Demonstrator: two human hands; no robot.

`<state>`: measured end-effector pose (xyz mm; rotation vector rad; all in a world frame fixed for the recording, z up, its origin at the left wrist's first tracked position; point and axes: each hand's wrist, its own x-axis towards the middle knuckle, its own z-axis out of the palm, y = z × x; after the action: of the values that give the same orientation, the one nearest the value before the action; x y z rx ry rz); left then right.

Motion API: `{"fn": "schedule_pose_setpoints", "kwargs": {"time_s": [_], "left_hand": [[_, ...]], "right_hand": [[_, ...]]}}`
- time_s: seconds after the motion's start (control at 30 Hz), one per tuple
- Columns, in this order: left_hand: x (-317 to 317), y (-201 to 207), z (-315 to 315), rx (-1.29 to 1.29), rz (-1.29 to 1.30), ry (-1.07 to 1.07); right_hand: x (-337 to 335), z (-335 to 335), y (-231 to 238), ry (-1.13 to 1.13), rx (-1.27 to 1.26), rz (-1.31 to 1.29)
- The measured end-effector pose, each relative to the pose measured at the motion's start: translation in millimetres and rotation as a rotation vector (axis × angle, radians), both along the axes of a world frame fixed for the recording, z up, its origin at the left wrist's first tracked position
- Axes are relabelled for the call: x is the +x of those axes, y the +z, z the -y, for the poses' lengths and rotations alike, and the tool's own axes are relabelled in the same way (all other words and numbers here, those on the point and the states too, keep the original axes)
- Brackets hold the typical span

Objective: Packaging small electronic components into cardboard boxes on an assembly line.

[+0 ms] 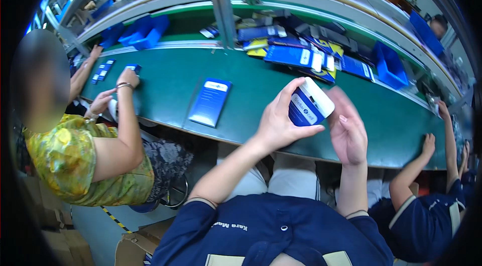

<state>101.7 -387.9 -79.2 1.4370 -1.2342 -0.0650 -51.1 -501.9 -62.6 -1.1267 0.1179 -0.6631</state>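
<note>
My left hand [279, 120] grips a small blue box [304, 109] with a white top end, thumb along its lower edge and fingers behind it. The box is held tilted above the green bench, its white end toward the upper right. Beside that end, my right hand [348, 133] is raised with the fingers stretched and apart from the box; its fingertips are smeared by motion. Flat on the bench to the left lies another blue box [211, 102] with a white label.
Blue and yellow packages [296, 50] are heaped at the back of the green bench [251, 75]. Blue bins [390, 65] stand along its far edge. A co-worker in a yellow-green top [75, 160] sits at left, another in navy [427, 221] at right. A metal post [219, 10] rises behind.
</note>
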Motion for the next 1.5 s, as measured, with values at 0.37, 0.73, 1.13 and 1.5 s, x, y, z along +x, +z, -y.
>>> {"fn": "schedule_pose_setpoints", "kwargs": {"time_s": [0.37,0.73,1.13,1.5], "left_hand": [[-25.5,-23.6,0.7,-0.489,-0.528,-0.092],[-13.4,-3.0,-3.5,-0.421,-0.733,-0.292],[-1.1,-24.2,12.6,-0.384,0.002,0.110],[42.3,0.0,-59.5,0.600,0.425,0.960]], "right_hand": [[41.5,-37.0,-13.5,-0.495,-0.697,0.092],[47.6,-42.6,-23.8,-0.464,-0.500,0.127],[46.9,-15.9,-78.3,-0.525,-0.722,0.127],[45.2,-11.4,-57.9,-0.237,-1.096,-0.354]]}}
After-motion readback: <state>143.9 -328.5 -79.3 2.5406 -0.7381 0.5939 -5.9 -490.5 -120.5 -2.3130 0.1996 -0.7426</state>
